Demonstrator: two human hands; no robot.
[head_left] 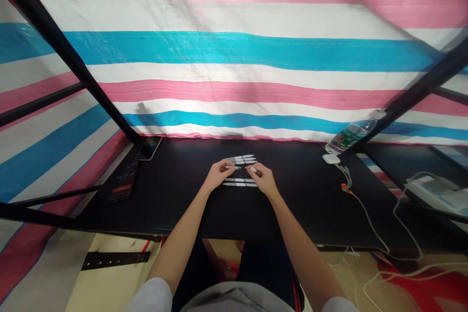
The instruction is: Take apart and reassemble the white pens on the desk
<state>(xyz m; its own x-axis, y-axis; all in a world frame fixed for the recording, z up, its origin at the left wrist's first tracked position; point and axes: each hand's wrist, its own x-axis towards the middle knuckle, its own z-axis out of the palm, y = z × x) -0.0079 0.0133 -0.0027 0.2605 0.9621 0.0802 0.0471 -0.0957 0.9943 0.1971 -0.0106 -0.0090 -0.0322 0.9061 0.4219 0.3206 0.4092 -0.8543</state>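
Several white pens lie in rows on the black table (pixel 183 204): one group (pixel 243 159) just beyond my hands and two more pens (pixel 239 183) between them. My left hand (pixel 216 175) is closed on the barrel of a pen (pixel 234 168) held level above the table. My right hand (pixel 263 179) is closed in a pinch on a small white pen cap (pixel 253 169), right by the pen's tip. Both forearms reach in from the bottom of the view.
Two phones (pixel 149 148) (pixel 124 181) lie at the table's left end. A water bottle (pixel 349 136), a white charger (pixel 331 159) and trailing cables (pixel 365 209) sit at the right. A black frame and a striped pink, white and blue tarp enclose the table.
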